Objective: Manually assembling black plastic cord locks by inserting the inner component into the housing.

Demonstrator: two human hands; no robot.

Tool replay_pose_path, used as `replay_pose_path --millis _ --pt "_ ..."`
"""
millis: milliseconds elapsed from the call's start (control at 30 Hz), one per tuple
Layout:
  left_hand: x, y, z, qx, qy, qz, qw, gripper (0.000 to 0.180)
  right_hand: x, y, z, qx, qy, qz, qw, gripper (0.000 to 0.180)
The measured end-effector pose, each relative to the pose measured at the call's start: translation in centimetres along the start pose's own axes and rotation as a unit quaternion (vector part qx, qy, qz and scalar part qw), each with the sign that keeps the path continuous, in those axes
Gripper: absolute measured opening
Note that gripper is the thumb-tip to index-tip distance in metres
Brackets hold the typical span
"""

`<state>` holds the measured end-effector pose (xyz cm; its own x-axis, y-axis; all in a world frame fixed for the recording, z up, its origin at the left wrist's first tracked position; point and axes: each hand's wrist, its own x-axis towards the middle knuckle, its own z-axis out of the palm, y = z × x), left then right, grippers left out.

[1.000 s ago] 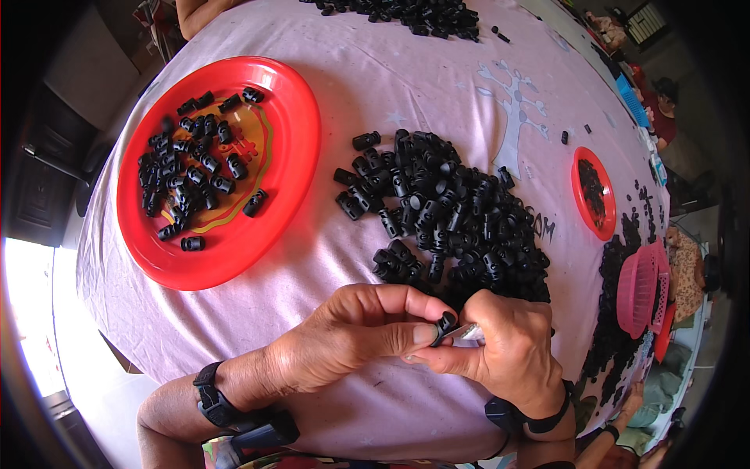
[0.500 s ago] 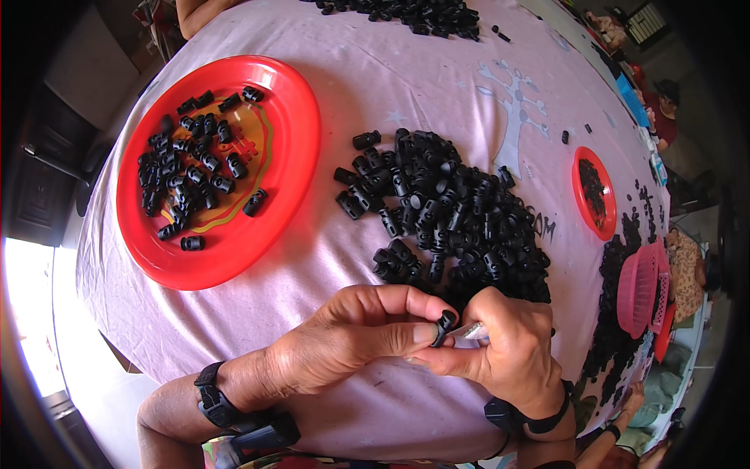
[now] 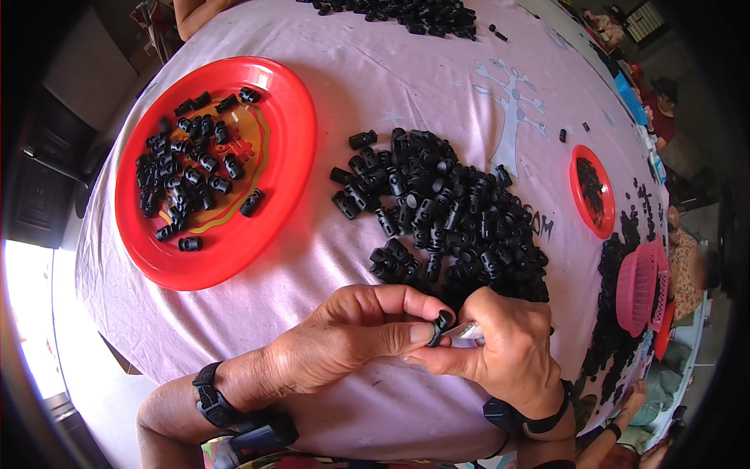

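Between thumb and forefinger, my left hand pinches a black plastic cord lock. My right hand is closed round a small, thin, pale blade, most of it hidden in my fist. Its tip meets the side of the cord lock. Just beyond my hands lies a heap of black cord locks on the pink cloth. To the left, a red plate with a yellow patterned middle carries a scattered group of similar cord locks.
Another pile of black pieces lies at the far edge. On the right are a small red plate, a pink basket and dark spread-out pieces. Other people sit around the table; one person's forearm rests at far left.
The view has shifted very slightly. Both hands keep the same hold on the cord lock and the blade, with hardly any visible movement.
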<state>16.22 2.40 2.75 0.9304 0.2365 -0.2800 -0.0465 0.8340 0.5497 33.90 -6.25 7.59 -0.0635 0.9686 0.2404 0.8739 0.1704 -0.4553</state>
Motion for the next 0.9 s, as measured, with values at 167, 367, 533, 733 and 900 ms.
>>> replay_pose_path --millis 167,367,533,733,900 --pt "0.0 0.1 0.0 -0.010 -0.001 0.004 1.000 0.023 0.0 0.0 0.1 -0.004 -0.008 -0.014 1.000 0.048" --pt "-0.2 0.1 -0.2 -0.038 -0.013 -0.010 0.999 0.026 -0.1 0.2 -0.1 0.111 0.021 0.010 0.994 0.043" --pt "-0.4 0.7 0.0 0.019 0.001 -0.022 1.000 0.027 0.2 0.0 -0.5 0.174 0.017 0.039 0.984 0.037" --pt "-0.3 0.6 0.0 0.043 -0.015 -0.008 0.999 0.031 0.3 -0.1 -0.3 0.247 0.025 0.011 0.969 0.022" --pt "-0.4 1.1 0.3 0.034 0.025 -0.021 0.999 0.034 0.0 0.0 -0.3 0.227 0.028 0.052 0.972 0.015"
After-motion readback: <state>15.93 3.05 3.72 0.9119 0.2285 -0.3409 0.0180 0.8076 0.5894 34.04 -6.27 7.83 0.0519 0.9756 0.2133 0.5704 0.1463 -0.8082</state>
